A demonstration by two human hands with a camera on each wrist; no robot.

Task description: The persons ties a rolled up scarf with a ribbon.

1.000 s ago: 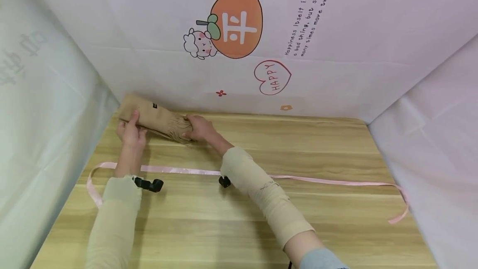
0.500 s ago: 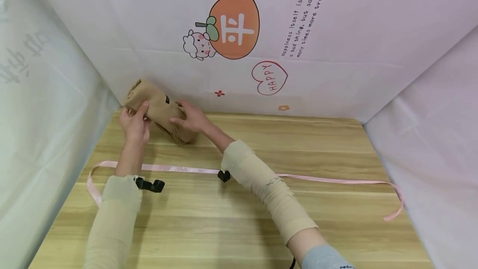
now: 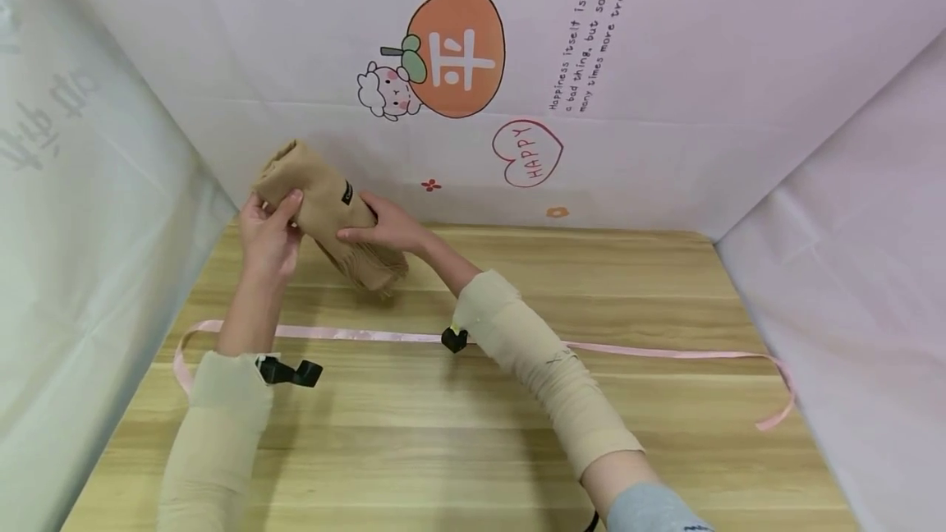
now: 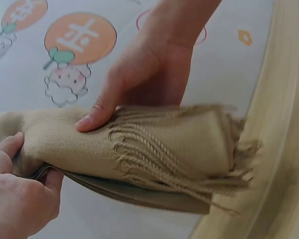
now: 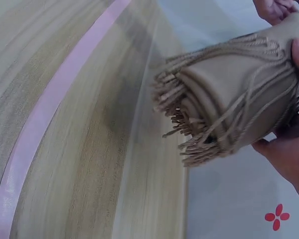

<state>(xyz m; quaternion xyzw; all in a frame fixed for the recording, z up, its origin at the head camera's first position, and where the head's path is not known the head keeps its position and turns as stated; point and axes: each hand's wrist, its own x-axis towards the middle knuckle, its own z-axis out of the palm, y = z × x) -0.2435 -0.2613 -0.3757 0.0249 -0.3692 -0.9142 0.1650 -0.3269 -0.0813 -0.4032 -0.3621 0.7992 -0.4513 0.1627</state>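
Observation:
A folded tan scarf (image 3: pixel 318 195) with a small black label and a twisted fringe is held up at the back left of the table. My left hand (image 3: pixel 270 228) pinches its upper left end, thumb on the front face. Around the middle, just above the fringe, my right hand (image 3: pixel 392 227) grips it, thumb in front and fingers behind. The left wrist view shows the folded layers of the scarf (image 4: pixel 70 144) between both hands. In the right wrist view the fringed end of the scarf (image 5: pixel 229 94) points over the table's back edge.
A pink ribbon (image 3: pixel 665 353) lies across the wooden table (image 3: pixel 414 450), curling at both ends. Behind the table stands a white printed backdrop (image 3: pixel 650 171), and white cloth walls (image 3: pixel 850 269) close in both sides.
The scarf has been lifted and tilted, its left end rising and its fringed end swinging down and right. My right hand has shifted from the fringe to the scarf's middle.

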